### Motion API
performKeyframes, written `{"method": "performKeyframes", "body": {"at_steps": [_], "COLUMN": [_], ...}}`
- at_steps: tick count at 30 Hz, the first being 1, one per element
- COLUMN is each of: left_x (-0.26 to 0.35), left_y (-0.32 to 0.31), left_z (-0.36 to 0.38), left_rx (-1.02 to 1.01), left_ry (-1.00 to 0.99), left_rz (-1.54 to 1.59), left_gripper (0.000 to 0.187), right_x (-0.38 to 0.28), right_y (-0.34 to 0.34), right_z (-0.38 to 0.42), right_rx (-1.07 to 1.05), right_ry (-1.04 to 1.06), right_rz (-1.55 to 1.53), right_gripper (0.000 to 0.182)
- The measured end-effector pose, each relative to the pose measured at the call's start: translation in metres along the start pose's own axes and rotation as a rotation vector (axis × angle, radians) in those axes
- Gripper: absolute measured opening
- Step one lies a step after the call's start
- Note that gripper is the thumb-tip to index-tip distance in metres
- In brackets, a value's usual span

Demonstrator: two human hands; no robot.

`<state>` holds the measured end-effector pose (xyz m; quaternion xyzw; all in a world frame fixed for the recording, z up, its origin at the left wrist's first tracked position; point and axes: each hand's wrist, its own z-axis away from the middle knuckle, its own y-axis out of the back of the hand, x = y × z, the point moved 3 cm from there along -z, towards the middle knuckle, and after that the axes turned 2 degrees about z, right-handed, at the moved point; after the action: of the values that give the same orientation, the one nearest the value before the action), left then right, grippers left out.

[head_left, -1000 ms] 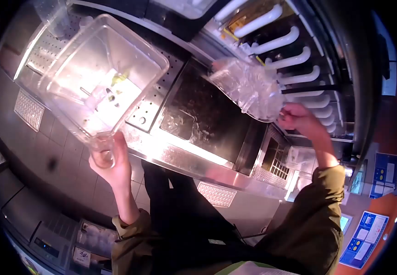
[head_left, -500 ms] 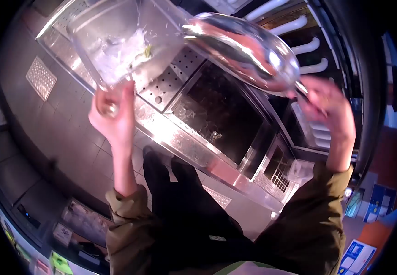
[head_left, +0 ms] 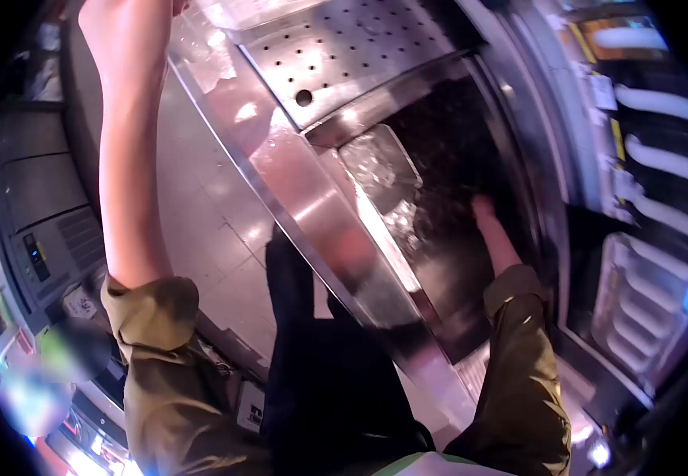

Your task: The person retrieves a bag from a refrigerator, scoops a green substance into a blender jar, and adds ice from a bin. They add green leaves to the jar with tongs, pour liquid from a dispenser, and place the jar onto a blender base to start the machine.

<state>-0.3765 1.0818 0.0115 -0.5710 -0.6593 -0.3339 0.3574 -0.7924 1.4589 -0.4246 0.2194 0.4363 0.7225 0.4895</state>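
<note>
My left hand (head_left: 126,28) is at the top left, its fingers mostly cut off by the frame edge. It seems closed on the clear plastic container, of which at most a faint bit of wall shows beside the fingers. Down in the dark well of the steel counter is my right hand (head_left: 484,208), dim and curled. The metal scoop's handle is lost in the shadow there. Left of that hand lies a shiny rounded shape (head_left: 380,163), perhaps the scoop's bowl, with loose ice (head_left: 402,222) beside it.
A perforated steel drain panel (head_left: 336,55) adjoins the well. The steel front ledge (head_left: 304,186) runs diagonally before my legs. On the right are several white curved handles (head_left: 661,103) and a clear tray (head_left: 638,317). Grey machines (head_left: 38,214) stand at the left.
My right hand has gone from above the counter down into the well. My left hand has moved up and left, taking the clear container almost wholly out of view. The camera view has shifted.
</note>
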Motion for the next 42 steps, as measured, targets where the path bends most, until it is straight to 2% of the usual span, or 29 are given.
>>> {"method": "performKeyframes", "body": {"at_steps": [1, 3, 6, 8, 10, 11, 14, 16, 17, 18, 19, 21, 23, 24, 27, 28, 30, 34, 35, 37, 39, 42], "left_x": [-0.003, -0.014, -0.032, -0.054, -0.051, -0.051, -0.052, -0.039, -0.034, -0.036, -0.039, -0.034, -0.034, -0.031, -0.031, -0.032, -0.030, -0.017, -0.017, -0.018, -0.009, -0.022], "left_y": [0.001, 0.003, 0.004, 0.028, 0.024, 0.027, 0.030, 0.014, 0.008, 0.011, 0.012, 0.011, 0.011, 0.010, 0.012, 0.013, 0.012, 0.005, 0.006, 0.011, 0.012, 0.017], "left_z": [-0.001, -0.002, -0.006, -0.039, -0.035, -0.036, -0.037, -0.022, -0.016, -0.018, -0.020, -0.018, -0.016, -0.015, -0.016, -0.016, -0.017, -0.017, -0.017, -0.019, -0.023, -0.022], "left_rx": [-0.014, -0.037, -0.080, -0.332, -0.290, -0.296, -0.322, -0.209, -0.115, -0.153, -0.137, -0.106, -0.088, -0.080, -0.127, -0.142, -0.149, -0.113, -0.105, -0.149, -0.190, -0.193], "left_ry": [-0.030, -0.106, -0.236, -0.044, -0.110, -0.073, -0.018, -0.036, -0.050, -0.062, -0.037, 0.020, 0.064, 0.070, 0.119, 0.129, 0.167, 0.193, 0.257, 0.222, 0.271, 0.192], "left_rz": [0.014, 0.011, 0.021, 0.240, 0.108, 0.119, 0.137, 0.068, 0.013, 0.071, 0.063, 0.051, 0.062, 0.048, 0.057, 0.065, 0.116, -0.002, 0.027, -0.076, -0.060, 0.062], "left_gripper": [0.026, 0.026, 0.027, 0.031, 0.033, 0.032, 0.029, 0.025, 0.023, 0.018, 0.017, 0.016, 0.026, 0.027, 0.029, 0.030, 0.033, 0.032, 0.031, 0.029, 0.028, 0.023], "right_x": [-0.011, -0.024, -0.050, -0.078, -0.104, -0.114, -0.136, -0.111, -0.105, -0.102, -0.098, -0.105, -0.127, -0.105, -0.079, -0.085, -0.098, -0.123, -0.127, -0.150, -0.165, -0.206], "right_y": [0.007, 0.000, -0.018, -0.031, -0.045, -0.050, -0.069, -0.109, -0.122, -0.131, -0.139, -0.119, -0.056, -0.065, -0.054, -0.037, -0.002, 0.076, 0.096, 0.154, 0.207, 0.302], "right_z": [0.001, -0.011, -0.024, -0.014, -0.003, 0.003, 0.026, 0.004, -0.002, -0.005, -0.007, 0.013, 0.058, 0.052, 0.077, 0.096, 0.130, 0.195, 0.211, 0.251, 0.283, 0.330], "right_rx": [0.163, 0.336, 0.441, 0.396, 0.306, 0.260, 0.688, 0.255, 0.157, 0.053, 0.071, -0.133, -0.539, -0.655, -0.694, -0.680, -0.650, -0.568, -0.541, -0.524, -0.538, -0.469], "right_ry": [-0.039, -0.095, -0.079, 0.047, 0.229, 0.336, 0.504, 0.616, 0.659, 0.692, 0.721, 0.575, 0.175, 0.176, 0.150, 0.228, 0.193, 0.093, 0.085, 0.118, 0.146, 0.251], "right_rz": [0.040, 0.054, 0.049, 0.052, 0.001, -0.056, 0.415, 0.003, -0.105, -0.213, -0.221, -0.392, -0.717, -0.870, -0.932, -0.993, -1.119, -1.256, -1.265, -1.228, -1.224, -1.043], "right_gripper": [0.020, 0.026, 0.037, 0.044, 0.048, 0.047, 0.043, 0.039, 0.038, 0.038, 0.038, 0.037, 0.034, 0.036, 0.030, 0.022, 0.020, 0.021, 0.021, 0.021, 0.022, 0.025]}}
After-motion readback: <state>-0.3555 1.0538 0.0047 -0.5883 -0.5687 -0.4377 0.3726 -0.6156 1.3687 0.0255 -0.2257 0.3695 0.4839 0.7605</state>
